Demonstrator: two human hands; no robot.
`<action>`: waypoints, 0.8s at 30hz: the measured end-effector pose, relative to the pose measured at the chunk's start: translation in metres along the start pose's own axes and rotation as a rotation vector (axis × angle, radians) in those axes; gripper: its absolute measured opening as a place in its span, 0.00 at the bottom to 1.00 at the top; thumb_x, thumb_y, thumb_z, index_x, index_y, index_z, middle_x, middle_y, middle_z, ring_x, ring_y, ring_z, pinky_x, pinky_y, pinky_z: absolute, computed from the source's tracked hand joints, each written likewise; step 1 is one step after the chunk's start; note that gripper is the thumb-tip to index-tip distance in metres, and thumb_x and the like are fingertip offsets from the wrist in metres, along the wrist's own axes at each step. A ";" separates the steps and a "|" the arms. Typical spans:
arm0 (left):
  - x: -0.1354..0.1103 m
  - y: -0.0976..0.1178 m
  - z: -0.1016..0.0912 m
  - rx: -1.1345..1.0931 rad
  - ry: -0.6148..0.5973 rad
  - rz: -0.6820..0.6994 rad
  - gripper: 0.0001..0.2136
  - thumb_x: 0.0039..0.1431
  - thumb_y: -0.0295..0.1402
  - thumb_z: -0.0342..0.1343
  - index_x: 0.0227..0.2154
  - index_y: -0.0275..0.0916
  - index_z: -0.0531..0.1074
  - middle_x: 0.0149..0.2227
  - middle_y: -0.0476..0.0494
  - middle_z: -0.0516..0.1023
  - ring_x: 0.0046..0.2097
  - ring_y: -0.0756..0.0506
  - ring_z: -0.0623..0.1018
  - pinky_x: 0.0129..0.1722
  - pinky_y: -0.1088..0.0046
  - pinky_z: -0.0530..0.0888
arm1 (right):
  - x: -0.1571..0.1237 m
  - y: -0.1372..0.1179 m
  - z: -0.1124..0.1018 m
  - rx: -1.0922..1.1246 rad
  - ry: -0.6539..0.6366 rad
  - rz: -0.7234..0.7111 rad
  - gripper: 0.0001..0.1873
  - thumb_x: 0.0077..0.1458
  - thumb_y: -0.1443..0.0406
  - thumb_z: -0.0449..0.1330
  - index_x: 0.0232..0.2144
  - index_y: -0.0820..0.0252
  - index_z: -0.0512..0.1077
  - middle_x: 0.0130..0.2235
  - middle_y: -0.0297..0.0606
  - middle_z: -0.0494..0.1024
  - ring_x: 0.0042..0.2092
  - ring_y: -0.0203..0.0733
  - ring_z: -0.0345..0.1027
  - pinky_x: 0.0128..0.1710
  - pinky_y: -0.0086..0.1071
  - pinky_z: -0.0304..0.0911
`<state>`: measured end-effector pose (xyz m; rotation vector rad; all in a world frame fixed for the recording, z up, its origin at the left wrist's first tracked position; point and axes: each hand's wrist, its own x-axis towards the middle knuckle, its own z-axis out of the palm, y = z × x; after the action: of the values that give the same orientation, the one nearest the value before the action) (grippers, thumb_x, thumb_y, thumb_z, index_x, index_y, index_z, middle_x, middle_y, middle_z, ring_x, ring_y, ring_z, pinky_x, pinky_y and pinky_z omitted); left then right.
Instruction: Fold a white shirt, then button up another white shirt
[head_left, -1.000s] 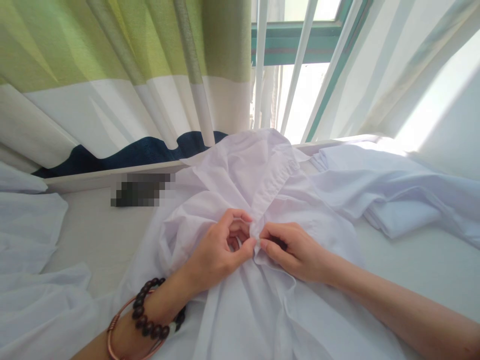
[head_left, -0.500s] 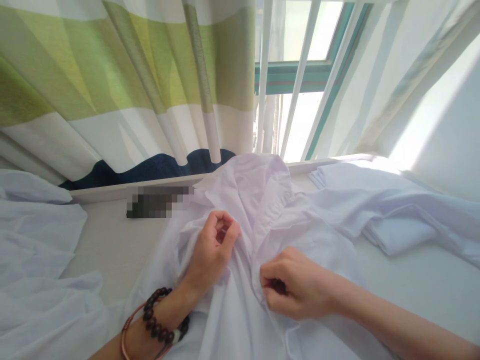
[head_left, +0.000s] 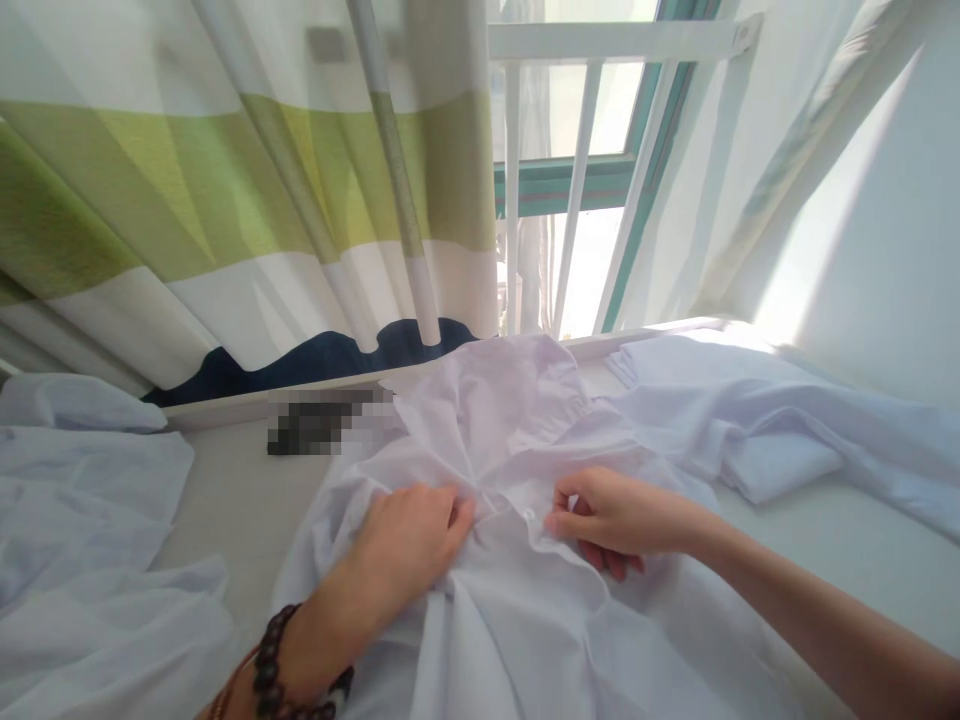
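A white buttoned garment [head_left: 517, 610] lies creased across the middle of the bed-like surface. On its front edge a small round button [head_left: 529, 515] shows. My left hand [head_left: 420, 525] is closed, back up, with thumb and fingers pinching the cloth left of the button; its fingertips are partly hidden. Just right of the button, my right hand [head_left: 600, 515] pinches the garment's edge between thumb and forefinger, the other fingers curled below. Dark beads [head_left: 274, 650] circle my left wrist. A gathered stretch of cloth lies above the hands.
More white cloth [head_left: 82, 520] lies in a heap at left. At right is folded white fabric [head_left: 780, 460]. A blurred-out dark object [head_left: 315, 425] sits by the back edge. Behind stand white rails [head_left: 574, 200] and a green-and-white curtain [head_left: 262, 180].
My left hand has lowered and turned back up onto the cloth. My right hand has risen slightly to the garment's edge, where a button now shows. The view has tilted up a little.
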<state>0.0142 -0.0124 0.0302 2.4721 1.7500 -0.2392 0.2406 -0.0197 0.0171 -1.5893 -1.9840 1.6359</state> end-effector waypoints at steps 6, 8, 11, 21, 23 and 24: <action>-0.007 -0.009 -0.021 -0.007 0.251 0.255 0.08 0.61 0.30 0.50 0.36 0.41 0.74 0.36 0.44 0.78 0.39 0.42 0.76 0.38 0.66 0.69 | -0.005 -0.028 -0.020 -0.118 0.192 -0.026 0.20 0.60 0.52 0.48 0.26 0.61 0.66 0.22 0.37 0.77 0.17 0.33 0.66 0.10 0.21 0.55; 0.001 -0.010 -0.024 0.051 0.355 0.407 0.08 0.61 0.26 0.50 0.38 0.40 0.74 0.42 0.42 0.77 0.47 0.40 0.73 0.47 0.61 0.67 | 0.011 -0.038 -0.023 -0.115 0.214 0.003 0.27 0.62 0.50 0.44 0.24 0.63 0.68 0.21 0.40 0.77 0.16 0.33 0.66 0.10 0.22 0.54; 0.010 -0.011 -0.024 0.128 0.297 0.533 0.08 0.62 0.25 0.49 0.33 0.38 0.73 0.35 0.43 0.77 0.40 0.42 0.75 0.47 0.59 0.67 | 0.038 -0.040 -0.016 -0.033 0.116 0.092 0.31 0.62 0.49 0.42 0.19 0.64 0.68 0.20 0.44 0.76 0.16 0.35 0.67 0.10 0.24 0.53; -0.014 -0.029 -0.003 0.080 0.346 0.660 0.09 0.60 0.24 0.48 0.29 0.38 0.71 0.31 0.45 0.74 0.36 0.43 0.71 0.38 0.65 0.66 | 0.053 -0.011 0.002 0.275 0.224 0.033 0.23 0.60 0.50 0.49 0.23 0.60 0.67 0.15 0.35 0.73 0.14 0.33 0.64 0.09 0.23 0.44; -0.016 -0.031 0.002 0.007 0.331 0.583 0.08 0.61 0.26 0.46 0.33 0.38 0.71 0.30 0.45 0.74 0.34 0.43 0.73 0.35 0.67 0.66 | 0.050 -0.014 -0.005 0.402 0.194 0.053 0.25 0.62 0.49 0.47 0.26 0.62 0.68 0.16 0.35 0.73 0.15 0.32 0.64 0.10 0.22 0.43; -0.017 -0.033 0.003 -0.025 0.309 0.508 0.08 0.62 0.27 0.46 0.34 0.37 0.70 0.29 0.45 0.74 0.33 0.44 0.73 0.34 0.68 0.66 | 0.049 -0.016 -0.007 0.450 0.186 0.056 0.25 0.62 0.49 0.46 0.28 0.63 0.69 0.16 0.35 0.72 0.15 0.32 0.64 0.10 0.21 0.43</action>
<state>-0.0222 -0.0177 0.0303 2.9442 1.1222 0.2171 0.2138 0.0239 0.0081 -1.5601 -1.3699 1.7237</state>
